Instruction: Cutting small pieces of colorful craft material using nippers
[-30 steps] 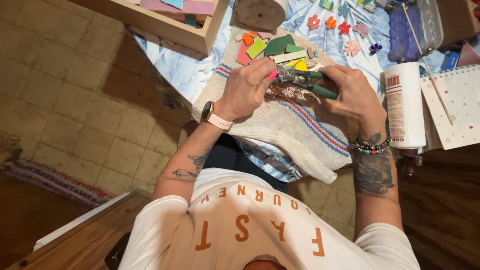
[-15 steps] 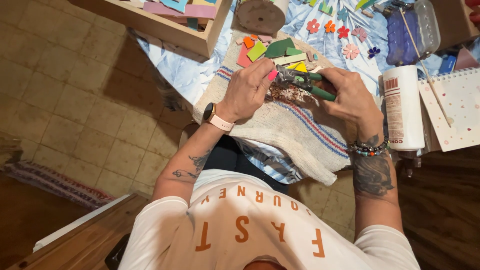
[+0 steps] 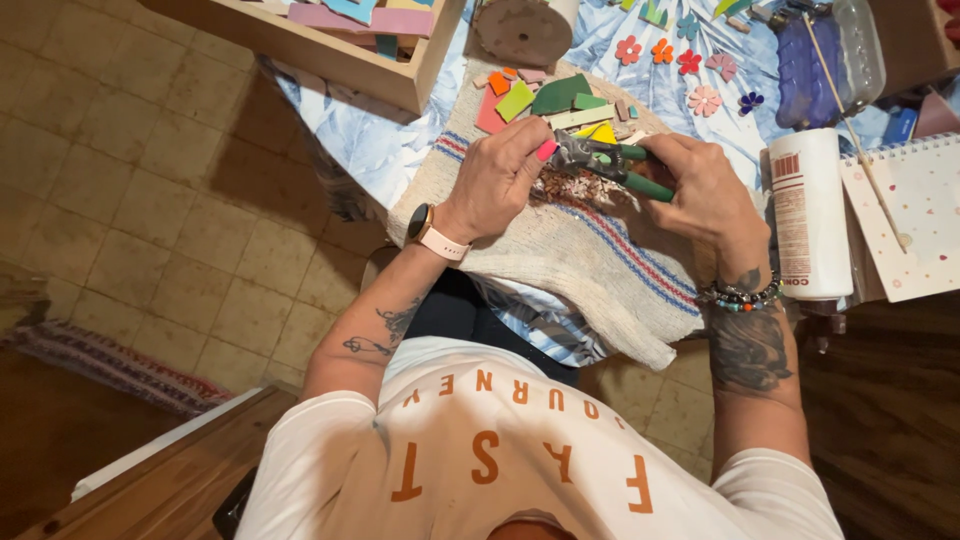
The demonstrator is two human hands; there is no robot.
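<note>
While both forearms reach forward over the lap, the left hand (image 3: 497, 178) curls its fingers (image 3: 530, 140) inward, the tips pressed together at the metal head of a pair of nippers (image 3: 598, 160); whatever small piece they pinch there is too small to make out. A watch with a pale strap (image 3: 432, 232) sits on that wrist, and a tattoo marks the forearm. The right hand (image 3: 700, 185) is wrapped closed around the green handles of the nippers, squeezing them from the side, with a beaded bracelet (image 3: 742, 296) at the wrist. The nippers lie between the two hands, just above a scatter of tiny broken chips (image 3: 572, 190).

These chips rest on a woven cloth (image 3: 590, 260) with red and blue stripes, draped over the edge of the table and hanging toward the knees. Beyond the hands lie flat coloured tile pieces (image 3: 548, 98) in red, orange, green and yellow. Farther back stand small flower shapes (image 3: 690, 65), a round wooden block (image 3: 524, 30) and a wooden tray (image 3: 350, 55) holding pink and blue slabs. To the right lies a white bottle (image 3: 810, 215), beside a spiral notebook (image 3: 910, 215) crossed by a thin stick, and a clear plastic container (image 3: 825, 55) behind it.

Under all this is a pale blue patterned tablecloth (image 3: 385, 145). Below, the floor is beige square tile (image 3: 130, 200), with a striped rug (image 3: 100, 365) at the left.
</note>
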